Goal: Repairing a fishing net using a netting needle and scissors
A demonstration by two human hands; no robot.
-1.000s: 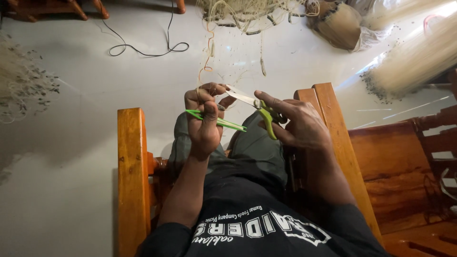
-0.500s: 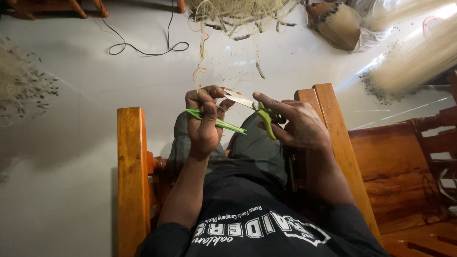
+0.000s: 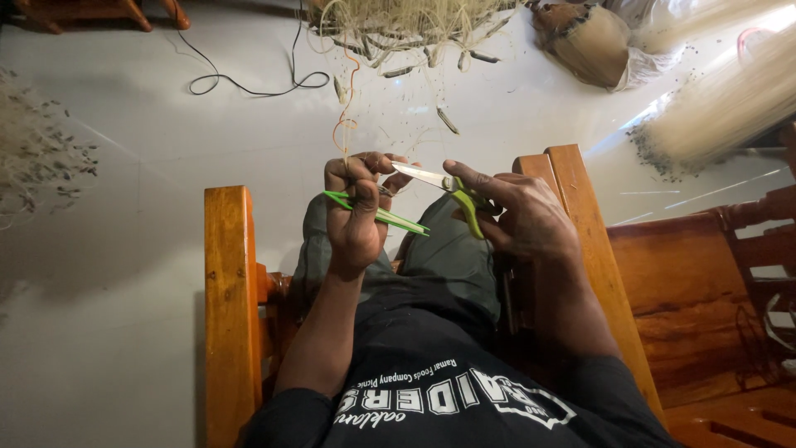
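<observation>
1. Right now my left hand is fisted around a green netting needle and pinches the thin line that rises from it to the net heaped on the floor ahead.
2. Right hand is closed on the green handles of the scissors; blades look parted, tips just beside my left fingertips.
3. Risk: blade tips sit nearly touching those fingertips. A small slip of either hand could nick skin instead of line.
4. Risk: the line is fine and hard to see against the pale floor. I could cut the wrong strand, or miss it.
5. Risk: left hand does two jobs, needle plus line. If the pinch loosens, the line goes slack and may drop out of the blades; the needle could slide out onto my lap.
6. Risk: the line runs taut-ish to the heap, so a tug may drag tangled net along.
7. Around: I sit in a wooden chair, armrest on the left. A black cable loops on the floor, well apart. More net lies at far left, a pale bundle and a brown sack at upper right.
8. In the way: nothing between my hands; only my own fingers crowd the cut point.
</observation>
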